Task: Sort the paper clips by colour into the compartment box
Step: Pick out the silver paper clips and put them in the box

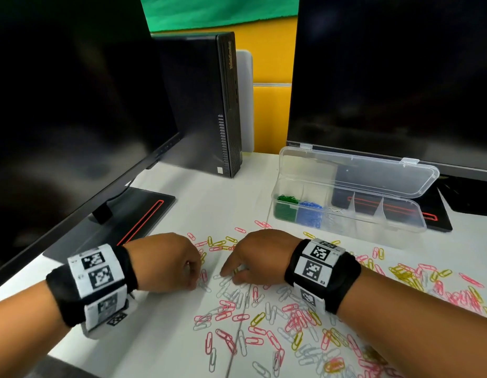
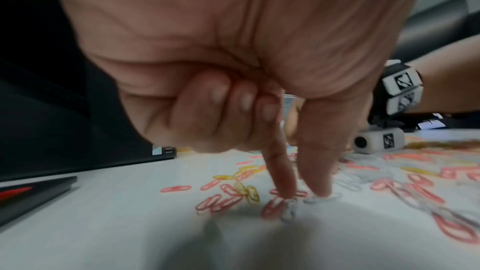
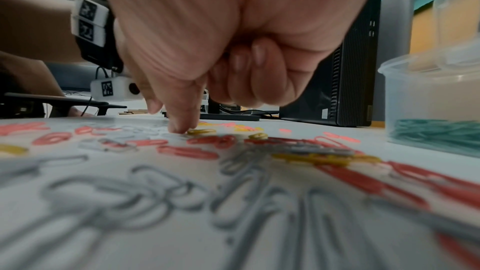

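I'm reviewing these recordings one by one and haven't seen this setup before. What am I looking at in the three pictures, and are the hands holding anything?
No machine here: a person works with bare hands, wearing a camera on the head and one on each wrist band. The head view looks down at the white table; the other two look along each hand at its fingers. Pink, yellow and white paper clips lie scattered there. Behind them stands the open clear compartment box, with green clips and blue clips already in separate compartments. The left hand sets forefinger and thumb tips on a white clip; the right hand touches clips with one fingertip. Nothing is lifted.
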{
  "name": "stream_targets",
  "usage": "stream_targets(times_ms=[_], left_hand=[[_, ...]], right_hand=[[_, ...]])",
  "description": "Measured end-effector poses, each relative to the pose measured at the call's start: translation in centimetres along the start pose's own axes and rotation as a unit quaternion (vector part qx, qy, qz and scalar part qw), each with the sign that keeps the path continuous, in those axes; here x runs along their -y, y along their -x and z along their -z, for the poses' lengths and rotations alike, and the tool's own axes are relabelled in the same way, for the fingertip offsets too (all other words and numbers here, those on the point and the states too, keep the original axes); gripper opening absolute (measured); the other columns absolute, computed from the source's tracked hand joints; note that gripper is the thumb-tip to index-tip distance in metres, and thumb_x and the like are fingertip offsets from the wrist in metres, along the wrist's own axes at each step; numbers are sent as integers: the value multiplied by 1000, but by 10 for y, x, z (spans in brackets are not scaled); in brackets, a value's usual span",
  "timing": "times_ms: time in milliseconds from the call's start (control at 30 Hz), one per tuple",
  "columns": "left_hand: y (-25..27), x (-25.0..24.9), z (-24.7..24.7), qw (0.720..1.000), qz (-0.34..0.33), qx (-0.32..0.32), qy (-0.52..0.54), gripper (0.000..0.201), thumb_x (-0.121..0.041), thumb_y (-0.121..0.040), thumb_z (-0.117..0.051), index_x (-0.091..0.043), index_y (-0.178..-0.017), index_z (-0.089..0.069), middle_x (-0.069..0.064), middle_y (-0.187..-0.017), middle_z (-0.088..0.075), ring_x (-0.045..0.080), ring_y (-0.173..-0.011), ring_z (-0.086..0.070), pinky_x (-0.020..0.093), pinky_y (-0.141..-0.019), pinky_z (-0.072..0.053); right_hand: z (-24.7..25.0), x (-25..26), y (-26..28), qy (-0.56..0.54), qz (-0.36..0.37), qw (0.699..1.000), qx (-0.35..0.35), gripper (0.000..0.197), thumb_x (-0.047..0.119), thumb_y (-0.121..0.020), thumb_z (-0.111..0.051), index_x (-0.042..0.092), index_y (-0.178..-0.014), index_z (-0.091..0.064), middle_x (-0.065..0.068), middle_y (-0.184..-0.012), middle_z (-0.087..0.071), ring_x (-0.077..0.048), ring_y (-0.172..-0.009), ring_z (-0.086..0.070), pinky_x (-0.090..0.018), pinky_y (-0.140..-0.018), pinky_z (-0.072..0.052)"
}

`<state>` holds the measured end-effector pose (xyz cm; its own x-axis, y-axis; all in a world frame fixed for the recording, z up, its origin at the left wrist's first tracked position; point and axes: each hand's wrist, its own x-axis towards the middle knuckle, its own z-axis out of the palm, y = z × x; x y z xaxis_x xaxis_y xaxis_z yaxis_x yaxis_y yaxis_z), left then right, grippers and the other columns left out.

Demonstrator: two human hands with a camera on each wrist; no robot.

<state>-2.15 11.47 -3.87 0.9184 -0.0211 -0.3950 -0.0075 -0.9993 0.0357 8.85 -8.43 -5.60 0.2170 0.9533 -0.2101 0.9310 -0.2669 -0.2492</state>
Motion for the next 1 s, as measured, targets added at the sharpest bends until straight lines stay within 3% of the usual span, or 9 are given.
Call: stream_targets(times_ms=[100,300,433,533,667,800,933,1000], left_hand=[[2,-7,-8,999,28,-11,-37,22,-51,-81,-59,-35,-95,-66,-16,-94,-65,6,-87,-60,30,-81,-54],[4,-18,-19,996,10,-24,-89,21,-32,-93,-43,-30,-103,-62,-9,-98,-65,16,-88,-61,29,-80,-52],[6,-22,-20,997,-1,-33,-70,13,-32,-88,-43,-30,-92,-55,-9,-86,-61,13,-78,-58,27,-72,-51],[7,-20,-16,999,-4,-44,-31,11,-33,-87,-48,-31,-91,-57,-18,-79,-55,6,-76,-54,20,-64,-41],[9,-16,-15,999,-8,-37,-26,15,-47,-92,-55,-39,-102,-62,-20,-99,-63,3,-89,-57,18,-73,-43],[8,-15,-19,999,-18,-35,-28,18,-42,-94,-52,-37,-106,-64,-18,-107,-66,5,-94,-60,25,-85,-51],[8,-20,-19,994,-39,-49,-85,19,-33,-90,-43,-30,-98,-60,-12,-95,-63,12,-83,-57,28,-76,-51],[7,-21,-16,996,-30,-60,-59,12,-33,-88,-44,-29,-89,-56,-13,-86,-58,11,-77,-54,26,-70,-48]], right_hand=[[1,2,1,-6,5,1000,0,22,35,-98,-60,34,-115,-72,12,-112,-69,-12,-96,-58,-27,-77,-41],[-6,6,-1,31,-7,999,-3,10,19,-94,-54,24,-93,-63,8,-82,-58,-15,-72,-51,-25,-56,-32],[-2,6,3,28,-23,999,-9,5,24,-92,-54,21,-94,-57,3,-78,-57,-17,-68,-49,-27,-55,-32],[2,8,5,3,-31,999,-11,14,30,-96,-47,19,-88,-50,2,-73,-51,-16,-64,-44,-29,-55,-30],[6,7,7,-38,-38,998,-25,23,29,-100,-40,16,-85,-52,3,-73,-49,-16,-67,-45,-27,-55,-29],[7,8,7,-52,-36,998,-26,23,27,-101,-39,15,-89,-54,5,-73,-47,-19,-74,-47,-24,-56,-28],[5,6,5,-49,-37,998,-35,26,26,-101,-39,11,-90,-58,-2,-79,-55,-23,-75,-50,-26,-58,-32],[3,6,5,-45,-43,997,-41,25,26,-99,-41,12,-87,-59,-3,-78,-57,-23,-73,-51,-27,-58,-34]])
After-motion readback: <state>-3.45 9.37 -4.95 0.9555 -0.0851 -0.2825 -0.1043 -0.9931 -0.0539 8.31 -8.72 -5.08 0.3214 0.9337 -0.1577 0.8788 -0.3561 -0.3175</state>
